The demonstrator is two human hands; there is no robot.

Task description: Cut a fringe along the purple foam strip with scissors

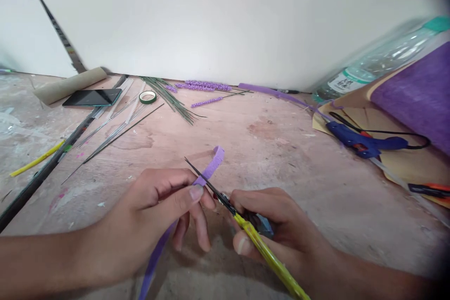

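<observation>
A narrow purple strip [213,167], perhaps crepe paper, is pinched between the thumb and fingers of my left hand [165,201]. Its short end curls up beyond the fingertips, while the long tail hangs below the hand toward the bottom edge. My right hand [281,225] grips a pair of scissors [228,204] with yellow-wrapped handles. One dark blade lies across the strip just past my left thumb. Whether the blades are parted there is hard to make out. Part of the handles is hidden behind my right fingers.
Purple beaded stems [204,86], green wires [172,98], green tape [147,97], a phone [92,97] and a cardboard tube [72,85] lie along the back. At right are a blue glue gun [362,139], a plastic bottle [379,63] and purple sheet material [418,89]. A white panel [211,18] stands behind.
</observation>
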